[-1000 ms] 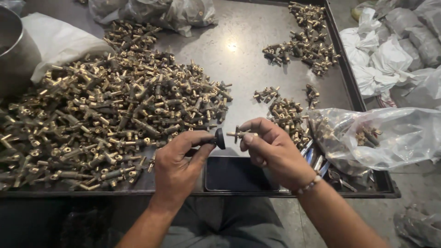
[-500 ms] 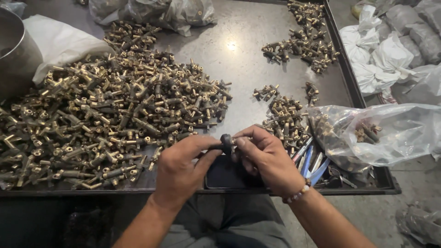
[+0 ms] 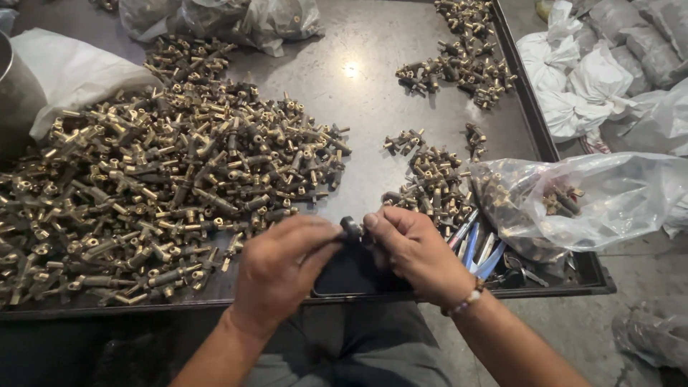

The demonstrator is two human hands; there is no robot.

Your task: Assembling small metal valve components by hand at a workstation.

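Brass, dull gold and knobbly, fills the left half of the frame, where a broad heap of small fittings (image 3: 172, 186) is spread over a grey, scuffed metal tray (image 3: 365, 107). At lower centre a small dark fitting (image 3: 351, 228) is pinched between both hands just above the tray's near edge: the left hand (image 3: 276, 276) is closed on it from the left with thumb and fingertips, and the right hand (image 3: 412, 254) is closed on it from the right, a beaded bracelet (image 3: 464, 301) being worn at that wrist. The shape of the held piece can hardly be made out, since it is largely covered by the fingers; it seems short and rounded. Beneath the hands a flat black rectangular slab (image 3: 351, 276), smooth and glossy, is laid on the tray. Just right of the hands a smaller cluster of fittings (image 3: 433, 186) is seen, and another cluster (image 3: 466, 61) lies at the upper right. A crinkled clear plastic bag (image 3: 588, 204) with a few fittings inside is slumped over the tray's right rim, with blue-handled tools (image 3: 476, 247) beside it. White cloth sacks (image 3: 573, 86) are piled at the far right.
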